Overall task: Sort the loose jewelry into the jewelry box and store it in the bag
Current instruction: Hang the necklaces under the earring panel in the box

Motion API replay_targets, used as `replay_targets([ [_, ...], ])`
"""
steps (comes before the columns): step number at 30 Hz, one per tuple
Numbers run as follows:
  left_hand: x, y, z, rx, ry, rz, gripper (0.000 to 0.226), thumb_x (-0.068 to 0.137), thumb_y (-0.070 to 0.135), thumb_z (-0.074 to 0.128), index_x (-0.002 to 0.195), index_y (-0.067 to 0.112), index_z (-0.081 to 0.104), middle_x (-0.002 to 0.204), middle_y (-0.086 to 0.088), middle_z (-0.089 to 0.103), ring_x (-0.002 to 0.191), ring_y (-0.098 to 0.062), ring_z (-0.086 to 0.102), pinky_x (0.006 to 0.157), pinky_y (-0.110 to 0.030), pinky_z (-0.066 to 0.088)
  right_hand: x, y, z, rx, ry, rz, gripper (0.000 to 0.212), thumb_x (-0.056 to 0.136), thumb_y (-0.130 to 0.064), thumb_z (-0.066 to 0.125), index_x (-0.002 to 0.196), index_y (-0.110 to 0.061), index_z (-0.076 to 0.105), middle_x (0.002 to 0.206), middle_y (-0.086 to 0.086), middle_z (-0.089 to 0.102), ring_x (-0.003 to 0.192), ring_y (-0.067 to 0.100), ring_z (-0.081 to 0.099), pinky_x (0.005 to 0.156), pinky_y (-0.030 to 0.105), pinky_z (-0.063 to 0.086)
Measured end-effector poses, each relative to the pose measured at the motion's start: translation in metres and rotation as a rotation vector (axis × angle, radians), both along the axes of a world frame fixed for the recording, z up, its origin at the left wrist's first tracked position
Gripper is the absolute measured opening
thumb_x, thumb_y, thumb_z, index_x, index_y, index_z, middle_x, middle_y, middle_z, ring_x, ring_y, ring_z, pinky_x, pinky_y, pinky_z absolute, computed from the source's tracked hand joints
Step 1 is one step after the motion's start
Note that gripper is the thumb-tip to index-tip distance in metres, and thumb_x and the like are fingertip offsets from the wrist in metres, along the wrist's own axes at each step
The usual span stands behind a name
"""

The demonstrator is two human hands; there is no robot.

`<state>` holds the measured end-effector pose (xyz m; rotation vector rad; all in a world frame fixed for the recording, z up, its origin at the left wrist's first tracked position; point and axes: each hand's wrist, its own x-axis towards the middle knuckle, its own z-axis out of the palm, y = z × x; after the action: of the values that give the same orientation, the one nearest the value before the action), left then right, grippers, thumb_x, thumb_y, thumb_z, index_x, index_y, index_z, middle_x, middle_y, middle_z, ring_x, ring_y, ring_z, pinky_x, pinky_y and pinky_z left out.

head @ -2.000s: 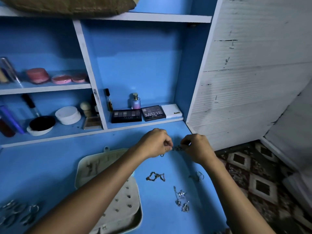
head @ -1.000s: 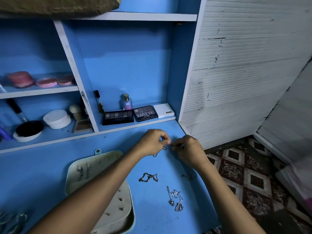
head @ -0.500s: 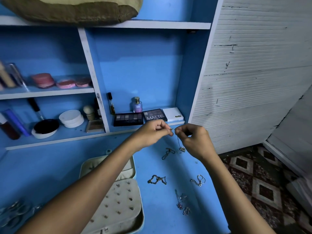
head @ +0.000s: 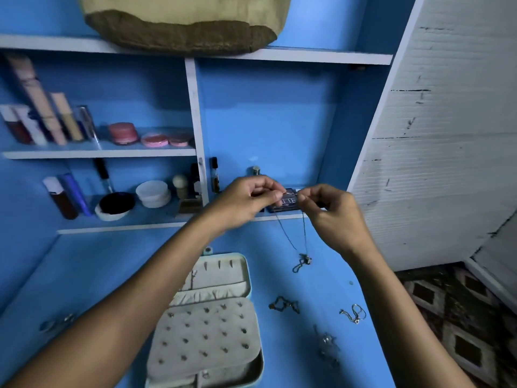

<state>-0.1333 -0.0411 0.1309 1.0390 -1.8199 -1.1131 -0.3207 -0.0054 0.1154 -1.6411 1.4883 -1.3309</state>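
We observed both hands raised above the far part of the blue tabletop [head: 84,275], in front of the lower shelf edge. The left hand [head: 246,203] had its fingers curled, thumb and forefinger pinching one end of a thin necklace [head: 303,239]. The right hand [head: 333,217] pinched the other end in the same manner; the two grips sat close together, almost touching. The chain hung down from them in a narrow loop, its pendant and tangled lower end reaching down near the tabletop; we could not tell whether it touched.

The jewelry box [head: 212,326] lay open on the tabletop near its front edge, below the left forearm. Its lid part, with hooks and a gathered pocket, pointed toward the shelves; its studded pad faced the front edge.

Loose pieces lay on the tabletop to the right of the box: a dark bracelet [head: 284,305] just beside the box, a silver ring piece [head: 354,313] nearer the right edge, and a blurred silver cluster [head: 326,345] toward the front edge. Further small metal items [head: 56,322] lay near the left edge, too blurred to identify.

The bag [head: 181,23], tan with a brown base, sat on the top shelf. Cosmetics stood on the shelves below it.
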Motion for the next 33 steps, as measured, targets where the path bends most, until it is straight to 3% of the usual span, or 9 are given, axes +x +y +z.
replay_targets([
  [5,0.023,0.003,0.021,-0.063,0.026,-0.01,0.012,0.097,0.008,0.058,0.095,0.017,0.066,0.083,0.0,0.07,0.076,-0.001,0.065,0.069,-0.013,0.047,0.016,-0.003,0.021,-0.03,-0.045,0.06,0.012,0.094,-0.019,0.066,0.082,-0.02,0.069,0.067,-0.011,0.065,0.062,0.006,0.055,0.061,0.018,0.042],
  [9,0.039,0.01,0.041,-0.153,-0.039,0.026,0.011,0.097,0.013,0.06,0.094,0.022,0.066,0.075,0.01,0.07,0.076,-0.001,0.065,0.069,-0.014,0.046,0.028,-0.001,0.038,-0.058,-0.067,0.1,0.011,0.095,-0.016,0.066,0.085,-0.02,0.069,0.071,-0.003,0.066,0.059,0.008,0.053,0.057,0.019,0.043],
  [13,0.054,0.02,0.055,-0.202,-0.038,0.049,0.013,0.096,0.009,0.06,0.093,0.02,0.066,0.076,0.009,0.07,0.076,0.0,0.065,0.068,-0.01,0.045,0.041,0.001,0.046,-0.058,-0.07,0.139,0.012,0.096,-0.017,0.065,0.085,-0.021,0.069,0.074,0.007,0.07,0.061,0.011,0.057,0.056,0.02,0.045],
  [18,0.068,0.034,0.051,-0.188,-0.114,0.057,0.012,0.095,0.006,0.06,0.094,0.017,0.066,0.08,0.001,0.069,0.077,-0.005,0.067,0.072,-0.012,0.048,0.056,0.006,0.04,0.012,-0.139,0.232,0.008,0.096,-0.013,0.064,0.091,-0.013,0.07,0.082,0.006,0.075,0.074,0.02,0.067,0.075,0.035,0.056],
  [22,0.08,0.04,0.031,-0.133,-0.163,0.077,0.011,0.096,0.008,0.06,0.095,0.017,0.067,0.083,-0.003,0.069,0.078,-0.008,0.068,0.082,-0.025,0.054,0.068,0.005,0.024,0.107,-0.171,0.312,0.013,0.096,-0.001,0.057,0.098,-0.01,0.066,0.076,0.003,0.074,0.076,0.013,0.069,0.08,0.034,0.057],
  [27,0.085,0.049,0.0,-0.077,-0.191,0.094,0.011,0.096,0.008,0.06,0.095,0.017,0.065,0.083,-0.005,0.068,0.075,-0.009,0.068,0.083,-0.028,0.054,0.08,0.005,0.007,0.285,-0.211,0.413,0.023,0.094,0.007,0.05,0.097,-0.009,0.066,0.07,0.005,0.065,0.069,0.017,0.066,0.084,0.037,0.061],
  [30,0.088,0.054,-0.016,-0.042,-0.212,0.115,0.01,0.096,0.01,0.06,0.097,0.018,0.065,0.084,-0.008,0.069,0.079,-0.015,0.07,0.086,-0.037,0.054,0.082,0.004,-0.004,0.355,-0.063,0.441,0.018,0.094,-0.002,0.057,0.094,-0.015,0.07,0.066,0.0,0.062,0.065,0.013,0.063,0.083,0.036,0.06],
  [33,0.093,0.056,-0.029,-0.017,-0.203,0.144,0.009,0.096,0.011,0.061,0.097,0.019,0.065,0.083,-0.007,0.069,0.079,-0.015,0.07,0.086,-0.039,0.053,0.083,0.004,-0.013,0.359,0.104,0.485,0.009,0.094,-0.024,0.066,0.088,-0.023,0.073,0.068,0.005,0.063,0.062,0.012,0.058,0.068,0.03,0.054],
])
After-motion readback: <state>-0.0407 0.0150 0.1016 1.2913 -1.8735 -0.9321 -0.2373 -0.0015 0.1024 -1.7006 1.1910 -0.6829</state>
